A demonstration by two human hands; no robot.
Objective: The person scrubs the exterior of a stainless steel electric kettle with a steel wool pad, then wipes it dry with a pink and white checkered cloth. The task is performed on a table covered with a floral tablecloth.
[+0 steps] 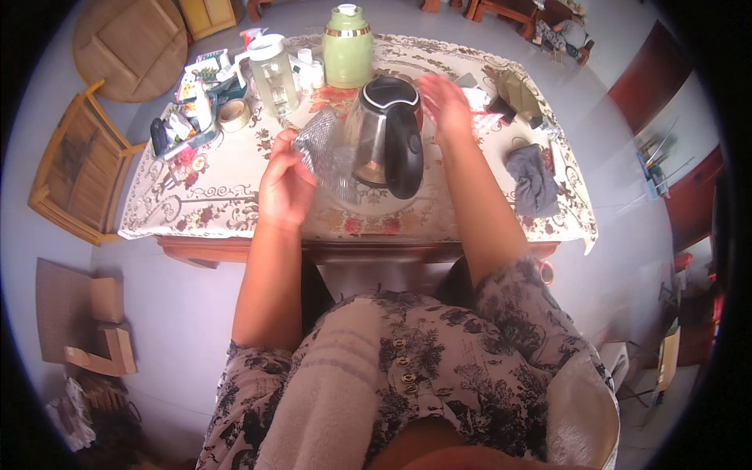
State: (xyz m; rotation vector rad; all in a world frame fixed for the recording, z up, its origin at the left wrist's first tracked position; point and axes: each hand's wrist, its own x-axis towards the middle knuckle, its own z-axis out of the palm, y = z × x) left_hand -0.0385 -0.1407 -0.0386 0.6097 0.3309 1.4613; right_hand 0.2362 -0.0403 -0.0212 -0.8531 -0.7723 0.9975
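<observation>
An electric kettle with a shiny steel body (366,139), black lid and black handle is at the middle of the table, its handle toward me. On its left side, my left hand (285,188) pinches a silvery mesh cloth (317,145), which hangs down against or close to the steel and is partly smeared by motion. Past the handle, my right hand (446,110) is raised at the kettle's right side with its fingers stretched out. Whether those fingertips touch the kettle I cannot tell.
Behind the kettle stand a green thermos jug (348,51) and a clear pitcher (274,82). Bottles, a tape roll (233,115) and a cluttered tray (188,141) fill the left side. A grey cloth (534,180) lies at the right on the flowered tablecloth (219,207).
</observation>
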